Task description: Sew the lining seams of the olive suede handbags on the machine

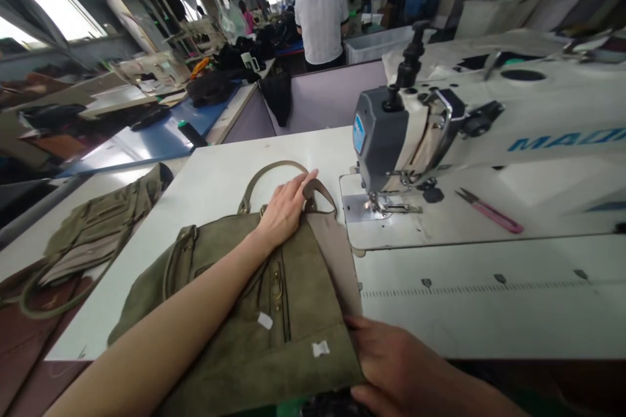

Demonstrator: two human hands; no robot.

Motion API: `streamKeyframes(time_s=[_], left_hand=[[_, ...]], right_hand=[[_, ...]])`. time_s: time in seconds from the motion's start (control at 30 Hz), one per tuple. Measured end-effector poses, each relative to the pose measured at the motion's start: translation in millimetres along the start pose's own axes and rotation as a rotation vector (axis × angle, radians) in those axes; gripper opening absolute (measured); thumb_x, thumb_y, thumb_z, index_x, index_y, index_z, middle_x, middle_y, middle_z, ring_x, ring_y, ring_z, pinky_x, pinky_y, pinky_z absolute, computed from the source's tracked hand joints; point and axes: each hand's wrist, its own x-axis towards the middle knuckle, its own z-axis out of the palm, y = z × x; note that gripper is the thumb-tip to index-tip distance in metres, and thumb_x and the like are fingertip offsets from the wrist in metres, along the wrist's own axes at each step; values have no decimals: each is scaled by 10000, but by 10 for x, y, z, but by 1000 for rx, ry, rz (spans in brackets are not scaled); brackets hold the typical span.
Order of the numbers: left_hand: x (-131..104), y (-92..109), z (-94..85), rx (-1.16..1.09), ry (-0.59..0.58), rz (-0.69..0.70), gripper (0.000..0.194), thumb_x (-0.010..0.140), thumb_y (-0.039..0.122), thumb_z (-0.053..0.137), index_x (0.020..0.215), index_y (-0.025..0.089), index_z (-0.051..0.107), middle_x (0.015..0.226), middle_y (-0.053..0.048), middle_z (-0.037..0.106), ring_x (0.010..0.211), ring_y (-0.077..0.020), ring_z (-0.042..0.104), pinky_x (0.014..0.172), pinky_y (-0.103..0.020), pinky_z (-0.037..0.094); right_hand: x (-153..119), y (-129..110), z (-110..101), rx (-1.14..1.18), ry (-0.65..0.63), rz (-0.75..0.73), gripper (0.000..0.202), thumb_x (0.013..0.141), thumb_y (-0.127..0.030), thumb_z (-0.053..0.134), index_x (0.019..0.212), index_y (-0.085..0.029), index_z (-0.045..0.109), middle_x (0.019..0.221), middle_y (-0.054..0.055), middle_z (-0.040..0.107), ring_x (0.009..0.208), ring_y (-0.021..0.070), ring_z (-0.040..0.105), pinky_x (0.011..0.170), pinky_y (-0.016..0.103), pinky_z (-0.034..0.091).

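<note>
An olive green bag (313,273) with looped handles lies on the white sewing table, two small white tags on its front. My left hand (283,208) rests on the bag's upper edge beside the handles, its fingers stretched toward the sewing machine and close together. At the bag's lower right edge, my right hand (391,358) grips the side, thumb and fingers around the fabric. A brownish inner panel (340,257) shows along the right side between the two hands. The sewing machine (384,137) stands right of the bag, its needle area apart from the fabric.
Pink-handled thread snips (493,212) lie on the machine bed. Another olive bag (105,221) is at the left. A dark thread cone (192,133) stands near the table's far left corner. Farther back, a person in a white shirt (321,19) stands near a plastic bin (376,44).
</note>
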Motion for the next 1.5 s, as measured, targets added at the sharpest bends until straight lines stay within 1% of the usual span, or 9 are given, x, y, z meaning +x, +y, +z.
streamKeyframes(time_s=[0.2, 0.3, 0.43, 0.6, 0.7, 0.83, 0.97, 1.23, 1.5], left_hand=[[60, -131, -143, -587, -311, 401, 539, 763, 126, 456, 1289, 223, 526, 1409, -76, 488, 1346, -279, 381, 1117, -478, 277], [83, -237, -215, -972, -480, 363, 600, 813, 352, 507, 1392, 242, 393, 1531, -84, 326, 1444, -304, 210, 1171, -509, 156], [79, -208, -275, -1322, -502, 255, 733, 869, 727, 321, 1434, 264, 257, 1466, -129, 416, 1407, -291, 311, 1154, -504, 209], [42, -3, -226, -886, -441, 185, 380, 890, 600, 473, 954, 248, 602, 1306, -56, 562, 1449, -312, 182, 1135, -614, -74], [19, 111, -142, -721, -323, 159, 326, 819, 451, 644, 713, 193, 477, 1152, -64, 611, 1403, -333, 275, 1108, -677, 35], [21, 173, -85, -656, -232, 92, 346, 771, 377, 706, 999, 210, 508, 1086, -61, 600, 1231, -301, 465, 1079, -643, 210], [64, 185, -77, -618, -228, 117, 428, 776, 351, 712, 1151, 235, 542, 976, -29, 591, 1128, -273, 500, 1044, -554, 306], [127, 245, -63, -507, -266, 107, 393, 741, 509, 727, 891, 177, 581, 1049, -84, 596, 1130, -313, 465, 1002, -580, 311], [107, 273, -73, -490, -290, 92, 320, 782, 477, 679, 916, 191, 626, 1113, -85, 589, 1208, -334, 426, 1030, -662, 248]], right_hand=[[-78, -1, 288, -113, 203, 13, 341, 965, -146, 394, 1202, -42, 615, 1230, 177, 635, 1260, 249, 505, 1105, 366, 403], [-78, -6, 268, -141, 242, 13, 358, 980, -129, 358, 1214, -61, 620, 1240, 154, 637, 1246, 260, 520, 1070, 382, 452], [-68, -18, 262, -99, 258, 6, 374, 987, -138, 332, 1229, -86, 612, 1185, 135, 671, 1207, 242, 555, 1086, 397, 429], [21, -46, 280, 30, 138, -63, 312, 928, -121, 438, 1148, -144, 658, 1141, 128, 685, 1116, 202, 608, 1145, 391, 323], [10, -57, 195, 82, 49, -108, 322, 876, -96, 481, 1141, -148, 657, 1188, 128, 665, 1165, 201, 578, 1149, 381, 314], [-113, -18, 64, 13, 205, 137, 465, 821, -29, 404, 1238, -114, 592, 1344, 144, 558, 1361, 259, 372, 1143, 518, 294], [-154, 31, 55, -94, 405, 452, 553, 787, 17, 372, 1302, -111, 528, 1244, 137, 609, 1241, 262, 484, 1100, 567, 338], [23, -52, 31, 187, 435, 330, 353, 901, -13, 453, 1159, -186, 621, 978, 62, 670, 923, 198, 576, 793, 337, 519], [-2, 53, -19, -186, 390, 148, 251, 999, -183, 442, 993, -130, 687, 879, 93, 658, 852, 224, 578, 773, 376, 495]])
